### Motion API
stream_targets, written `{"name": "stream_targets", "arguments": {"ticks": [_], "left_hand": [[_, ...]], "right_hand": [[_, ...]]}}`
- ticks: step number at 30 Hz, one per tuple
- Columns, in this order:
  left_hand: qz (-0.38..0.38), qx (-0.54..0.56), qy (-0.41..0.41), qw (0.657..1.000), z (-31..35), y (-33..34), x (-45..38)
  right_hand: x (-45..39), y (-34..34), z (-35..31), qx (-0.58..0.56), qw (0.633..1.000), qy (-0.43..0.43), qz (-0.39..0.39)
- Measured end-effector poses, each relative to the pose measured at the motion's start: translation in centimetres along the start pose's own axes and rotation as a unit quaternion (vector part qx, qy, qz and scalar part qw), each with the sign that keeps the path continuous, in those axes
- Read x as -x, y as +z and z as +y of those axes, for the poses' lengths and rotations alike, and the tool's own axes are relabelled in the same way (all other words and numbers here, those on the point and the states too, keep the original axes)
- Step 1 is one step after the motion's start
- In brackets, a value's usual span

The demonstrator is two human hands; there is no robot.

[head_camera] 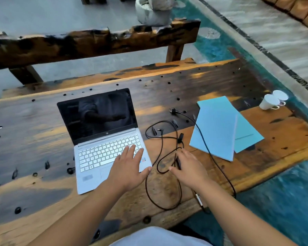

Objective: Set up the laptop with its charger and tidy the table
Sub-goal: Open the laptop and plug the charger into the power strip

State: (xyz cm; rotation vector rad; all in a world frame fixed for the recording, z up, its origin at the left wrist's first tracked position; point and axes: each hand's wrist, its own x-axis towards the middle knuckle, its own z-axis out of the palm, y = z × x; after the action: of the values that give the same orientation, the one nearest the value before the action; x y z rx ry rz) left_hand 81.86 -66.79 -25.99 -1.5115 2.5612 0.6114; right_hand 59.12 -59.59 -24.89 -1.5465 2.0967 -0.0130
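We find the laptop (103,139) open, screen dark, left of centre on the table (203,82). The left hand (127,168) lies flat on its right palm rest, fingers spread, holding nothing. The right hand (189,168) covers the tangled charger cable (163,174) at 3 o'clock of the laptop; we cannot tell its grip. Charging not yet connected. Next: free the barrel plug (160,130).
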Motion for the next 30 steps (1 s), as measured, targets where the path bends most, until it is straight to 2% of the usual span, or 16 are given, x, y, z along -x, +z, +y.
{"name": "stream_targets", "arguments": {"ticks": [9, 14, 24, 30], "left_hand": [[0.014, 0.074, -0.065, 0.995, 4.4, 2.4, -9.2], [0.044, 0.082, -0.037, 0.995, 5.4, 3.7, -13.7], [-0.007, 0.102, -0.103, 0.989, 4.6, 8.1, -21.7], [-0.001, 0.159, -0.148, 0.976, 4.2, 9.3, -24.8]], "right_hand": [[-11.3, -1.8, 4.4, -0.049, 0.997, -0.033, -0.044], [-17.0, -0.8, 5.1, -0.083, 0.994, -0.007, -0.072], [-26.5, 2.8, 4.2, -0.102, 0.991, 0.0, -0.082], [-29.6, 4.3, 3.2, -0.065, 0.995, 0.001, -0.079]]}}
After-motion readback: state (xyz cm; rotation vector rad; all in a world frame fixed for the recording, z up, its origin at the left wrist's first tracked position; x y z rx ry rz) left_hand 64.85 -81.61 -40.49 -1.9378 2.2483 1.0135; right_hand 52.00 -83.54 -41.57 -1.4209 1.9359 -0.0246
